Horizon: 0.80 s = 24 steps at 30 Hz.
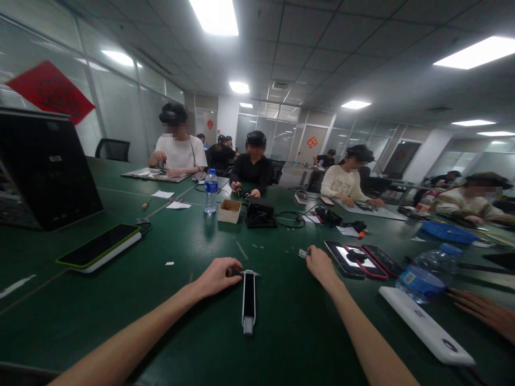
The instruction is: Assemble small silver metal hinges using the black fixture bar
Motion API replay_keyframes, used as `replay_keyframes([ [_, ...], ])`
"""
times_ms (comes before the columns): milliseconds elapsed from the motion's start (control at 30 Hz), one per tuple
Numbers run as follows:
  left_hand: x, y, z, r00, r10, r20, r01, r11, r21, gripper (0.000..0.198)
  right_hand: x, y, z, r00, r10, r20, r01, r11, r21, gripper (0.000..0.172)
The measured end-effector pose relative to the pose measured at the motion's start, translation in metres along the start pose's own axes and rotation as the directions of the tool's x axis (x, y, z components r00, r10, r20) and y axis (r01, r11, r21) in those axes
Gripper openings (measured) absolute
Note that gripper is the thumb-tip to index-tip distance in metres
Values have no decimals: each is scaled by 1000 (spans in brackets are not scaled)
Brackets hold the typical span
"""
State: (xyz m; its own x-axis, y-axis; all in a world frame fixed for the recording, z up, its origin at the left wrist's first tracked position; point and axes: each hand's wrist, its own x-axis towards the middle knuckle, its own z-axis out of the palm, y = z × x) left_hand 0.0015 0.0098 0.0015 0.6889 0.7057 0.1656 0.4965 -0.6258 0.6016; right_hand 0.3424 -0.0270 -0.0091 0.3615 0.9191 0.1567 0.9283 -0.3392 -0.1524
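My left hand (219, 275) rests on the green table with fingers curved, thumb and forefinger apart. Its thumb tip meets a thin pale strip (257, 275) lying across the top of a slim device (249, 300) with a white frame and dark face. The device lies lengthwise in front of me, untouched along most of its length. Farther right, my right hand (319, 264) has its fingertips closed at the edge of a small pale flat piece (302, 253). Part of that piece is hidden by the fingers, and its kind is too small to tell.
Phones (345, 259) lie right of my right hand, near a water bottle (420, 276) and white power bank (426, 324). Another person's hand (483, 308) is at the right edge. Ahead stand a small box (229, 211) and bottle (211, 193). A green-edged phone (100, 245) lies left.
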Motion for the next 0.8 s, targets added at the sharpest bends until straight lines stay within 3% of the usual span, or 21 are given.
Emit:
replay_keyframes([
  [167,1,-2,3,1000,12,-18,-11,1000,14,27,3,-2,0,998,6,-70,-13,994,-107,31],
  [367,-1,10,-3,1000,-23,-11,23,1000,-12,32,3,-6,1,988,-73,-137,49,984,-172,28],
  [567,-2,11,-2,994,-38,-99,37,999,-19,36,-12,-30,-6,955,-195,-223,190,981,-48,28],
  [700,-2,17,-3,973,-18,-231,21,1000,11,30,-39,-71,-9,871,-348,-347,431,880,198,26],
  [800,-5,25,-2,974,36,-223,-43,999,-27,28,-63,-105,-4,769,-411,-490,596,740,314,23],
])
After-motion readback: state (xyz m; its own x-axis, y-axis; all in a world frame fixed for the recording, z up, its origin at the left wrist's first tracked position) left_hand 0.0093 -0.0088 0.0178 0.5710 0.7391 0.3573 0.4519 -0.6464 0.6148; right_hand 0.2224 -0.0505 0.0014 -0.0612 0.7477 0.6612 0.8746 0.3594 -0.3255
